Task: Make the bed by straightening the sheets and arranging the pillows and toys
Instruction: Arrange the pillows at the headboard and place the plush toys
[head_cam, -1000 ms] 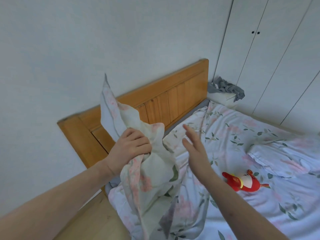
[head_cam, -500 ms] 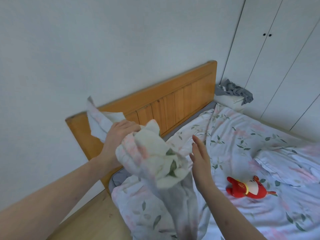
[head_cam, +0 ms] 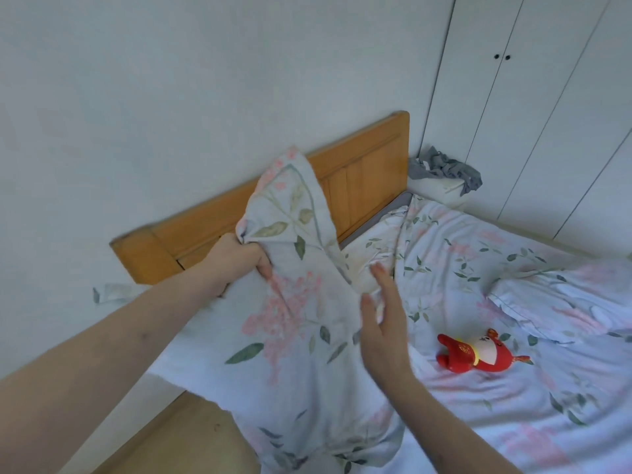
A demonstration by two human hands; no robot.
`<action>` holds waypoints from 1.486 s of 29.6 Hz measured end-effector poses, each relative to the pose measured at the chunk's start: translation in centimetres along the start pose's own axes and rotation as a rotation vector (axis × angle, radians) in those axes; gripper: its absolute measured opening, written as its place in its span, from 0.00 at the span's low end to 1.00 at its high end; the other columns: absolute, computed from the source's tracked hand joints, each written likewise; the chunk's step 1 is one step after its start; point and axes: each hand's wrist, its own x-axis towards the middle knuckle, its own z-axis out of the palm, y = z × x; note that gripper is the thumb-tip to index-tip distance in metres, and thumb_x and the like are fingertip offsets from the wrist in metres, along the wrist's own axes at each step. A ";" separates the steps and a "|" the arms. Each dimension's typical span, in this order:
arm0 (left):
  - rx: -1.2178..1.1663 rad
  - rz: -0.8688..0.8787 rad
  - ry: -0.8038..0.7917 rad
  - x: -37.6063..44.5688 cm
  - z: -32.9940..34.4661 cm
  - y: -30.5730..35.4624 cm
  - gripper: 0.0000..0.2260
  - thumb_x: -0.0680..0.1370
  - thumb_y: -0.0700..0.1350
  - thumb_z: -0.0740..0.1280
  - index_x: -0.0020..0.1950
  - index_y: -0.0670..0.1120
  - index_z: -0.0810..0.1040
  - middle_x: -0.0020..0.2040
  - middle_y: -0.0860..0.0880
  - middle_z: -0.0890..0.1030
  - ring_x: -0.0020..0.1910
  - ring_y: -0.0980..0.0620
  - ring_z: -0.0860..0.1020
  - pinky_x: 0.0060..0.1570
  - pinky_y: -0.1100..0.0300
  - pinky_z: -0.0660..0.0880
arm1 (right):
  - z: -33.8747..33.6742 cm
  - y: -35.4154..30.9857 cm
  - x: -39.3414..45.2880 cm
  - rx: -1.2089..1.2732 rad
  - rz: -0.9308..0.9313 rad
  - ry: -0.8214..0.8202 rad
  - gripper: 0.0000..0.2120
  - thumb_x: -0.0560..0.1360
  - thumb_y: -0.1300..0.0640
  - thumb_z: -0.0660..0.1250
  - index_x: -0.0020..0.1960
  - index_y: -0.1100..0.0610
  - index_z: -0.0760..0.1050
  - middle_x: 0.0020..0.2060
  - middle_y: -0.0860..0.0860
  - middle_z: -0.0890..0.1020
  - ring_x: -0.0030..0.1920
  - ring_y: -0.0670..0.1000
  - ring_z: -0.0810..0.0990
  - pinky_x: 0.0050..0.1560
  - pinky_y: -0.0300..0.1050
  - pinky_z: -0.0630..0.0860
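My left hand grips a bunched fold of the floral sheet and holds it up in front of the wooden headboard. The lifted cloth spreads out below the hand and hangs over the bed's near corner. My right hand is held with straight fingers beside the cloth's right edge, at most brushing it. A red and white plush toy lies on the bed to the right. A floral pillow lies further right.
A white wall runs along the left. White wardrobe doors stand behind the bed. A grey cloth is heaped on a white stand beside the headboard. Wooden floor shows at the bottom left.
My left hand has shaken the bunched sheet out, so it now spreads wide and flat below the hand. My right hand stays beside it with straight fingers.
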 end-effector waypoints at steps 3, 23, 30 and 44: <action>-0.257 -0.046 -0.145 -1.4 2.4 0.6 0.16 0.67 0.30 0.70 0.54 0.35 0.84 0.48 0.34 0.85 0.44 0.33 0.85 0.46 0.36 0.82 | 3.5 -0.9 -1.8 -0.005 -0.059 -0.216 0.24 0.85 0.46 0.55 0.80 0.42 0.58 0.79 0.36 0.57 0.79 0.39 0.53 0.76 0.43 0.56; -0.603 0.019 -0.271 -5.2 6.4 2.7 0.23 0.64 0.31 0.70 0.59 0.39 0.83 0.55 0.38 0.85 0.52 0.37 0.85 0.53 0.44 0.82 | 2.6 5.5 -0.2 0.192 0.304 -0.177 0.26 0.83 0.36 0.50 0.80 0.41 0.58 0.77 0.36 0.62 0.77 0.40 0.60 0.76 0.40 0.58; -0.643 0.123 -0.270 -5.0 4.2 3.0 0.23 0.66 0.31 0.67 0.61 0.39 0.83 0.56 0.38 0.85 0.52 0.36 0.84 0.51 0.46 0.82 | -1.1 12.4 -3.4 -0.052 0.730 -0.126 0.26 0.85 0.44 0.51 0.79 0.53 0.62 0.78 0.50 0.66 0.77 0.52 0.63 0.74 0.50 0.60; -0.667 0.226 -0.251 -4.1 4.0 1.4 0.29 0.59 0.33 0.68 0.62 0.41 0.83 0.57 0.38 0.84 0.54 0.34 0.83 0.49 0.45 0.81 | -1.1 21.3 -7.1 -0.192 1.294 -0.565 0.44 0.79 0.28 0.44 0.82 0.60 0.53 0.79 0.59 0.61 0.78 0.61 0.61 0.77 0.57 0.59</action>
